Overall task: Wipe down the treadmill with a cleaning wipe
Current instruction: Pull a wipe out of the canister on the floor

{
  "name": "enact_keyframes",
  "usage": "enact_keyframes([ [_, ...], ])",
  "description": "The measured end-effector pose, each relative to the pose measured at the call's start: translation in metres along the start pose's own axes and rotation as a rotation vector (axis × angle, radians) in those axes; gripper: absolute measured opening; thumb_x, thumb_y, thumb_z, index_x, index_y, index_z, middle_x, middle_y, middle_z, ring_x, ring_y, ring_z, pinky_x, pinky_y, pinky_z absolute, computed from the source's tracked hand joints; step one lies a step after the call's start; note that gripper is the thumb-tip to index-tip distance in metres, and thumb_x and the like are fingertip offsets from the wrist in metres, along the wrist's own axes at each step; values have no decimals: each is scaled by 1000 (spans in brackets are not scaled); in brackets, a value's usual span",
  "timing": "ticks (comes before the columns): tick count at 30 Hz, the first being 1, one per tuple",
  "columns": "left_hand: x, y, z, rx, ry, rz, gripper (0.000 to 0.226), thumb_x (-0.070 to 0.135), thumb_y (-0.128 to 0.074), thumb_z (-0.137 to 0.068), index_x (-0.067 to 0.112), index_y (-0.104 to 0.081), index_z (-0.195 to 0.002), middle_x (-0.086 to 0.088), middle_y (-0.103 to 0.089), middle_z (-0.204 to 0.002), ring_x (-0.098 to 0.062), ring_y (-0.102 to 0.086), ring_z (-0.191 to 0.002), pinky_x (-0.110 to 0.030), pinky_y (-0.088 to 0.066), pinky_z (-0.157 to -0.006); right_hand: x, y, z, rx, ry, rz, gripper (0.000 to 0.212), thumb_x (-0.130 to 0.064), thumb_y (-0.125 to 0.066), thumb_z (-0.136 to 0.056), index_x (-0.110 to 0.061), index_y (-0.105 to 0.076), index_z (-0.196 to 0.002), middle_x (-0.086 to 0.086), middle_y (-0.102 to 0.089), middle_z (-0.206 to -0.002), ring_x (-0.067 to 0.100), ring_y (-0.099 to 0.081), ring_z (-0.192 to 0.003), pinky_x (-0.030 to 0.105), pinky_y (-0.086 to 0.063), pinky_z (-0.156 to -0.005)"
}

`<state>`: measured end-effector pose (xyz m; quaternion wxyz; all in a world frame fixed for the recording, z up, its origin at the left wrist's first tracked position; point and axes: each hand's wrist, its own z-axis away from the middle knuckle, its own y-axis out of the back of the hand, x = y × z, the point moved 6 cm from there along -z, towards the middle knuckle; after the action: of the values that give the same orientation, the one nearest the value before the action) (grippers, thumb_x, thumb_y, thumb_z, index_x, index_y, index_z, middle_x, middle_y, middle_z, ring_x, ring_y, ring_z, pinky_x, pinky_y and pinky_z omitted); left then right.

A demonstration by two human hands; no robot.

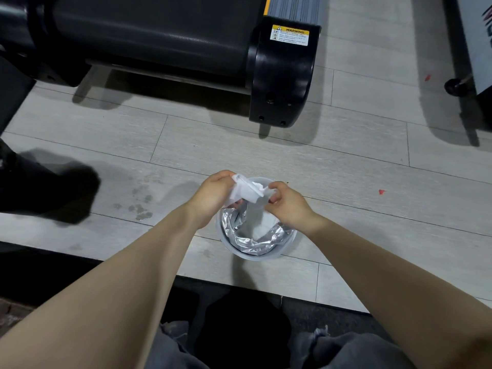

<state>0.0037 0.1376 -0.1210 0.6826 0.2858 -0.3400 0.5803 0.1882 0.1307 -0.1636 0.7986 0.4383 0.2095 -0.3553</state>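
A round white wipe tub (pixel 282 249) with a crinkled silver foil liner stands on the floor right below my hands. A white cleaning wipe (pixel 253 211) is stretched up out of it. My left hand (pixel 213 195) grips the wipe's bunched upper end, and my right hand (pixel 287 203) pinches the wipe on its right side. Both hands are just above the tub's far rim. The black treadmill (pixel 159 35) fills the top left, its rear end cap (pixel 282 83) with a yellow warning label lying beyond the tub.
The floor (pixel 359 182) is pale wood planks with damp spots (pixel 141 206) left of my left forearm. A dark shoe (pixel 48 190) is at the left. A wheeled machine base (pixel 468 81) stands at the top right. Black matting (pixel 40 270) lies near me.
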Motion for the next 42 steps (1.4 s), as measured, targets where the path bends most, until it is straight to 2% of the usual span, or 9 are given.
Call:
enact_keyframes([
  [3, -3, 1, 0, -49, 55, 35, 29, 38, -52, -98, 11, -63, -93, -17, -59, -83, -27, -52, -77, -36, -46, -79, -8, -3, -10, 25, 79, 11, 43, -15, -63, -88, -28, -50, -127, -5, -64, -94, 20, -65, -85, 31, -54, -73],
  [5, -7, 2, 0, -74, 100, 77, 44, 50, -68, -85, 11, -64, -104, -14, -63, -92, -27, -54, -83, -39, -48, -82, -12, -3, -10, 32, 135, -64, 41, -14, -62, -89, -27, -51, -127, -3, -64, -104, 16, -62, -94, 28, -49, -83],
  [8, -10, 6, -4, -74, 84, 151, 39, 23, -65, -91, 6, -58, -126, -13, -69, -99, -25, -62, -83, -29, -50, -67, -16, -8, -9, 8, 271, 282, 53, -9, -56, -91, -20, -44, -141, 6, -51, -128, 21, -54, -114, 29, -44, -92],
  [11, -11, 13, -6, 17, 87, 174, 25, 7, -54, -93, 9, -60, -117, -8, -69, -93, -19, -65, -77, -27, -51, -67, -14, -17, -11, 0, 280, 783, 62, -4, -53, -91, -18, -31, -147, 7, -42, -136, 27, -53, -114, 36, -47, -78],
  [16, -12, 17, -5, 49, 86, 135, 25, -4, -43, -90, 14, -60, -90, -7, -63, -86, -22, -59, -82, -31, -47, -74, -33, -17, -14, 95, 400, 1054, 48, 4, -49, -88, -9, -40, -133, 9, -53, -123, 29, -59, -104, 36, -42, -70],
  [29, -16, 23, -7, 57, 67, 60, 51, -15, -32, -81, 11, -61, -114, -10, -68, -101, -27, -63, -92, -39, -49, -84, -34, -18, -25, 124, 426, 1057, 23, -5, -51, -95, -10, -48, -118, 7, -62, -106, 29, -65, -86, 33, -34, -60],
  [35, -16, 28, -8, 148, 107, 55, 29, 20, -50, -88, 22, -63, -115, -4, -66, -115, -26, -60, -105, -35, -44, -82, -33, -17, -26, 106, 412, 1087, 18, -6, -48, -98, -8, -51, -115, 8, -65, -106, 28, -65, -91, 32, -35, -62],
  [40, 0, 23, -6, 175, -124, -208, 47, 13, -46, -98, 37, -38, -139, 10, -52, -111, -4, -55, -81, -19, -43, -66, -34, -2, -11, 81, 464, 929, 28, -25, -36, -105, -4, -49, -118, 13, -65, -104, 32, -63, -89, 33, -36, -63],
  [42, 7, 18, -5, 144, -255, -333, 49, 8, -48, -96, 41, -47, -132, 8, -49, -121, 3, -55, -80, -11, -43, -69, -35, 8, 1, 81, 483, 804, 27, -28, -38, -104, -5, -51, -111, 12, -66, -99, 32, -62, -83, 35, -42, -64],
])
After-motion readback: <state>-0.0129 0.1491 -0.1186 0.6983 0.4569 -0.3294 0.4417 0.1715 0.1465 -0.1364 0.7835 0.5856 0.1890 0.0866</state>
